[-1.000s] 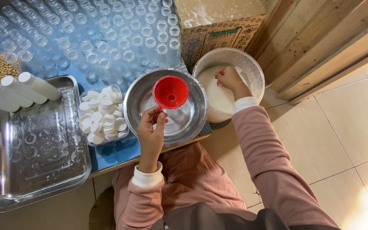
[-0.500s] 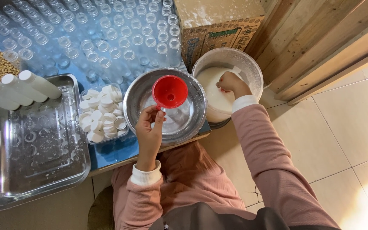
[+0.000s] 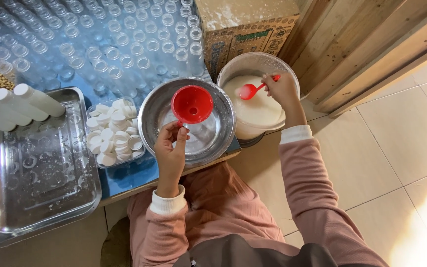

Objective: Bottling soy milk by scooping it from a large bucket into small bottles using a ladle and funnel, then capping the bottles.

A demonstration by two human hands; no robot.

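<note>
My left hand (image 3: 170, 151) grips a clear bottle (image 3: 197, 132) topped by a red funnel (image 3: 192, 105), held over a round steel bowl (image 3: 222, 108). My right hand (image 3: 282, 89) holds a red ladle (image 3: 253, 89) just above the white liquid in a white bucket (image 3: 259, 64) to the right of the bowl. The ladle's scoop points left, toward the funnel. Both sleeves are pink with white cuffs.
Many empty clear bottles (image 3: 100, 44) stand in rows on the blue table. A clear tub of white caps (image 3: 112, 133) sits left of the bowl. Three filled white bottles (image 3: 16, 104) lie on a steel tray (image 3: 40, 207). A cardboard box (image 3: 245, 24) and wooden wall stand behind the bucket.
My right hand has lifted out of the bucket, and the red ladle now shows above the white liquid. The left hand, bottle and funnel have stayed in place.
</note>
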